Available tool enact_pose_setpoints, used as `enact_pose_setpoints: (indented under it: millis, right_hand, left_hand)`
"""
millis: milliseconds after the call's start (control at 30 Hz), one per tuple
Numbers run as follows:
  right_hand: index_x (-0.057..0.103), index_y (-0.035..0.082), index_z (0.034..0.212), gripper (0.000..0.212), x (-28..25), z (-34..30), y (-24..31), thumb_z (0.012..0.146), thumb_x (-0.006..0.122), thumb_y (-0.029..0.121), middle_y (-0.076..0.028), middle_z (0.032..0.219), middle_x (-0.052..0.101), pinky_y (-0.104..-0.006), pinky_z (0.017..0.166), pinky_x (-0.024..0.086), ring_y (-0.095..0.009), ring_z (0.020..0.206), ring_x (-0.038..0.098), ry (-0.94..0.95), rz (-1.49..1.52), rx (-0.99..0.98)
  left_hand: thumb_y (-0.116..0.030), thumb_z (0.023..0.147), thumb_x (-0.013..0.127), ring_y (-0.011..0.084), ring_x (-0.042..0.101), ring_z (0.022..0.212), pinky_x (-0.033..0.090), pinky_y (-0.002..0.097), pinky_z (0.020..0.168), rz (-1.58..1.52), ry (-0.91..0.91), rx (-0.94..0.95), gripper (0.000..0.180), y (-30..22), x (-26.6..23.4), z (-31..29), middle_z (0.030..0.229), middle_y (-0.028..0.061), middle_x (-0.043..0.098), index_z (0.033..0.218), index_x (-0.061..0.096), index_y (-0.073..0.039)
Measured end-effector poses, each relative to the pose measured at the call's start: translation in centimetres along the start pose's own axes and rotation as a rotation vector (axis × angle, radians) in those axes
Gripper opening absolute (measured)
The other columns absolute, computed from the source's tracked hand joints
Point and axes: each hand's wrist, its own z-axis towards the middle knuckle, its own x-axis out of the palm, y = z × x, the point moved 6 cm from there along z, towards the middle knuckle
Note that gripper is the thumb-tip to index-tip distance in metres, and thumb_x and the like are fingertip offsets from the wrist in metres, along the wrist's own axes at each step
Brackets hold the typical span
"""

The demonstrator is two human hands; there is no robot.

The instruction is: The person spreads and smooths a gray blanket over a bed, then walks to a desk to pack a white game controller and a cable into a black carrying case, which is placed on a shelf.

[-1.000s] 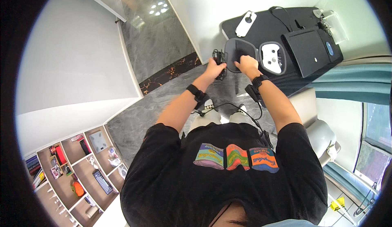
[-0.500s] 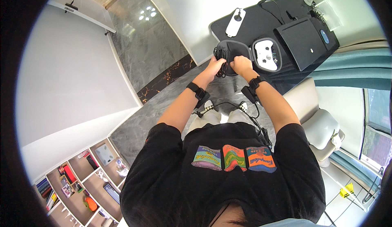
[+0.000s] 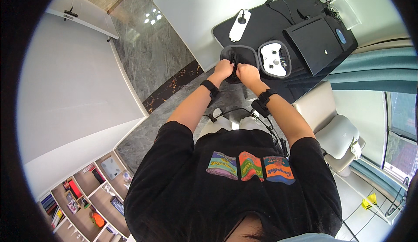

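My left hand is closed around a bundled black cable at the open lid of a dark zip case. My right hand is a fist beside the cable, over the lid's near part. What its fingers grip is hidden. In the other half of the case, just right of my right hand, lies a white game controller. The case lies open at the near edge of a black desk.
On the desk are a white power strip, a closed black laptop and a clear box. A beige chair stands at the right. Black cords hang from my right wrist strap. Shelves line the lower left.
The cable bundle has moved from the lid's outer left edge to over the lid's inside. My hands have come closer together. The whole view has shifted slightly.
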Motion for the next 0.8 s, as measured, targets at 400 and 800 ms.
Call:
enact_pose_setpoints:
  millis: [400, 800]
  right_hand:
    - [0.051, 0.004, 0.072, 0.018, 0.6, -0.3, -0.2, 0.082, 0.052, 0.019, -0.012, 0.067, 0.059, -0.0386, 0.054, 0.048, -0.03, 0.059, 0.059, -0.079, 0.1, -0.025]
    - [0.055, 0.006, 0.073, 0.015, -0.1, -0.3, -0.5, 0.081, 0.051, 0.019, -0.012, 0.068, 0.06, -0.0386, 0.056, 0.049, -0.028, 0.065, 0.061, 0.07, 0.07, -0.086]
  left_hand:
    - [-0.01, 0.076, 0.055, 0.0366, 0.061, 0.078, 0.05, 0.0416, 0.069, 0.446, -0.123, 0.374, 0.013, -3.8, -0.1, -3.6, 0.083, 0.0192, 0.062, 0.076, 0.062, 0.0]
    - [-0.021, 0.078, 0.061, 0.0289, 0.062, 0.063, 0.049, 0.0394, 0.062, -0.221, -0.064, -0.054, 0.024, -0.5, -0.2, -1.4, 0.067, 0.018, 0.062, 0.075, 0.065, 0.002]
